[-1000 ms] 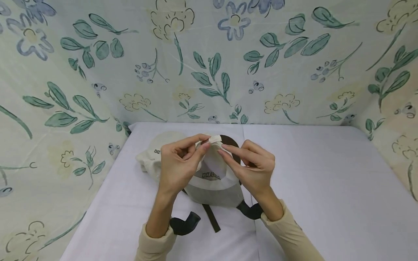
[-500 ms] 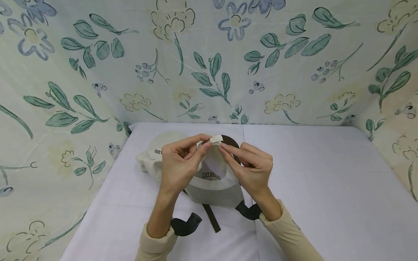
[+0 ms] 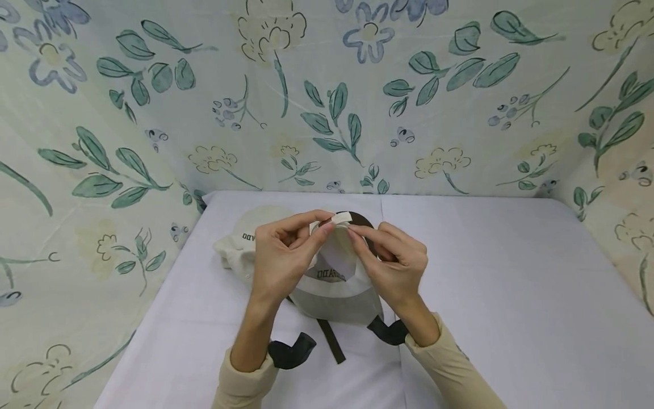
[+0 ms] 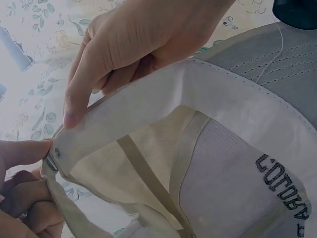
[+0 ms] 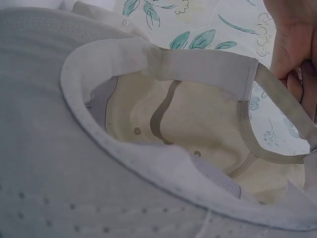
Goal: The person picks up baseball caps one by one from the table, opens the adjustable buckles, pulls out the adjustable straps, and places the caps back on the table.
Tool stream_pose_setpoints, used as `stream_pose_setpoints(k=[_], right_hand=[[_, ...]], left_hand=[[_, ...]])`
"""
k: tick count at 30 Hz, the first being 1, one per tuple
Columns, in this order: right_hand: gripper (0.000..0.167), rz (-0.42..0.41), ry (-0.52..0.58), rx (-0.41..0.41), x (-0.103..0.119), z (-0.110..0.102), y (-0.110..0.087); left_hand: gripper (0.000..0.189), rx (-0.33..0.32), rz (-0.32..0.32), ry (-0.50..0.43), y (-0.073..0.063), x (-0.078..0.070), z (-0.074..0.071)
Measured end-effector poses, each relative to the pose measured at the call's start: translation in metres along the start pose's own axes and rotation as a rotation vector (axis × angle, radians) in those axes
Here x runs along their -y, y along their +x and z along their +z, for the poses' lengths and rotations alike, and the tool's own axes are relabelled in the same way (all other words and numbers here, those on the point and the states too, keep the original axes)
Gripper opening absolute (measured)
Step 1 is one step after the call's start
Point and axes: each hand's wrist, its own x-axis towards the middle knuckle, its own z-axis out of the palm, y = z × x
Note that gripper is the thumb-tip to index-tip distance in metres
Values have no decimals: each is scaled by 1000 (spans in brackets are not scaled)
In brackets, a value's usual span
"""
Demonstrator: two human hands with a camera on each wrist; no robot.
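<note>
A pale cap (image 3: 337, 307) is held up with its grey brim toward me and its inside showing, dark lettering (image 4: 285, 186) reversed on the front lining. My left hand (image 3: 281, 250) pinches the back strap with thumb and index finger. Opposite it, my right hand (image 3: 395, 258) pinches the strap too, its fingertips close to the left ones. A short white strap end (image 3: 342, 217) sticks up between them. A small metal buckle (image 4: 51, 163) shows at the fingertips in the left wrist view. The right wrist view shows the arched back opening and the white sweatband (image 5: 203, 72).
Another off-white cap (image 3: 260, 218) with dark lettering lies at the left, partly behind my left hand. A dark brown piece (image 3: 360, 218) shows behind the held cap. A brown strap (image 3: 332, 341) lies on the white tablecloth (image 3: 490, 295). A floral cloth (image 3: 327, 85) hangs behind.
The white strap end has shifted slightly to the right with the left fingertips. The right fingers have bent a little nearer the strap. The caps otherwise stay in place.
</note>
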Motion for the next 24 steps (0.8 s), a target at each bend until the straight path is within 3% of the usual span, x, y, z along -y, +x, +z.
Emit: stream_pose_setpoints(k=[12,18,24], right_hand=[[22,-46,-37,111,2,-3,3],[22,-59,-10,133,4,-2,3],[22,-53,22,144,5,-2,4]], left_hand=[[15,168,-182,5,1,-1,-16],[16,195,-193,-14,2,0,-17],[15,188,-155,-77,3,1,-19]])
